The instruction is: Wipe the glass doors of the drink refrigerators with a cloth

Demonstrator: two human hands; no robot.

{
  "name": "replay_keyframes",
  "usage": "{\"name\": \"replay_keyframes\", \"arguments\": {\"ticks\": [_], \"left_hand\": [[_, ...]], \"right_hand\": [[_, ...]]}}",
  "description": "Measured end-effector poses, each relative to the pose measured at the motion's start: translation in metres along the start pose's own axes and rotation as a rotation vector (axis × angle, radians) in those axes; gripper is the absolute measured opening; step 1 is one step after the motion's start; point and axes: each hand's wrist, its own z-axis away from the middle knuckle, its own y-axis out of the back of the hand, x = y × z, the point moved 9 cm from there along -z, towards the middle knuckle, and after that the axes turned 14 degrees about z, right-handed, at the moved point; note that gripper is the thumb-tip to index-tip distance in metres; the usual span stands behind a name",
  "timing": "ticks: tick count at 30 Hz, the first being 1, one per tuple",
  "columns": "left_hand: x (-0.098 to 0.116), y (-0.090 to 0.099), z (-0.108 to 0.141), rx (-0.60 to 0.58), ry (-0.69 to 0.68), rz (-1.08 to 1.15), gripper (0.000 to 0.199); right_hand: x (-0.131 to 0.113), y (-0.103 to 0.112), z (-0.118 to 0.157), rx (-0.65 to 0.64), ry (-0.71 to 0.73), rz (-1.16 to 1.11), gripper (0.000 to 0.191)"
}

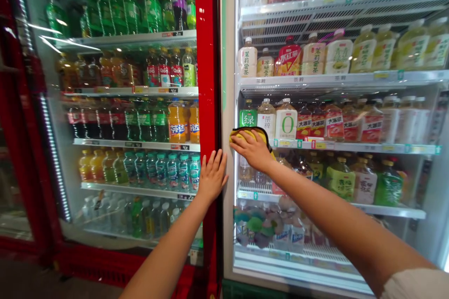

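My right hand (pixel 253 150) presses a yellow cloth with a black edge (pixel 263 134) flat against the glass door (pixel 336 170) of the right drinks fridge. Its fingers lie over the cloth near the door's left side, in front of a shelf of bottled tea. My left hand (pixel 213 175) rests on the red door frame (pixel 208 79) of the left fridge, fingers stretched out and holding nothing. Part of the cloth is hidden under my right hand.
Behind the left glass stand rows of bottles, among them green bottles (pixel 131 9) and blue-capped orange soda (pixel 177 120). The right fridge holds several shelves of tea bottles (pixel 338 51). A pale frame (pixel 228 224) borders its door. Another red-framed fridge (pixel 26 187) stands at far left.
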Motion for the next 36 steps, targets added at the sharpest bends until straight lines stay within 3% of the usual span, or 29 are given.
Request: {"name": "replay_keyframes", "arguments": {"ticks": [3, 7, 9, 12, 19, 24, 28, 32, 36], "left_hand": [[0.001, -0.006, 0.004, -0.023, -0.008, 0.004, 0.086], [0.002, -0.011, 0.004, -0.037, -0.027, -0.006, 0.084], [0.001, -0.013, 0.005, -0.040, -0.020, -0.011, 0.083], [0.000, -0.016, 0.013, -0.043, -0.003, -0.012, 0.083], [-0.001, -0.026, 0.056, -0.076, 0.051, -0.017, 0.088], [0.002, -0.038, 0.090, -0.094, 0.083, -0.007, 0.089], [0.005, -0.044, 0.108, -0.105, 0.105, 0.004, 0.086], [0.007, -0.044, 0.113, -0.124, 0.101, 0.004, 0.085], [0.004, -0.034, 0.102, -0.104, 0.094, -0.006, 0.082]], "right_hand": [[-0.014, 0.000, 0.001, -0.009, 0.177, -0.023, 0.039], [0.023, 0.008, -0.029, 0.000, 0.006, -0.019, 0.042], [0.030, 0.010, -0.038, 0.013, -0.046, -0.022, 0.043], [0.009, 0.006, -0.030, 0.024, 0.021, -0.042, 0.044], [-0.070, -0.022, 0.037, 0.032, 0.188, -0.089, 0.043], [-0.107, -0.035, 0.072, 0.074, 0.221, -0.119, 0.043], [-0.136, -0.042, 0.099, 0.062, 0.330, -0.171, 0.040], [-0.148, -0.044, 0.109, 0.019, 0.433, -0.176, 0.036], [-0.129, -0.036, 0.086, 0.014, 0.460, -0.106, 0.040]]}}
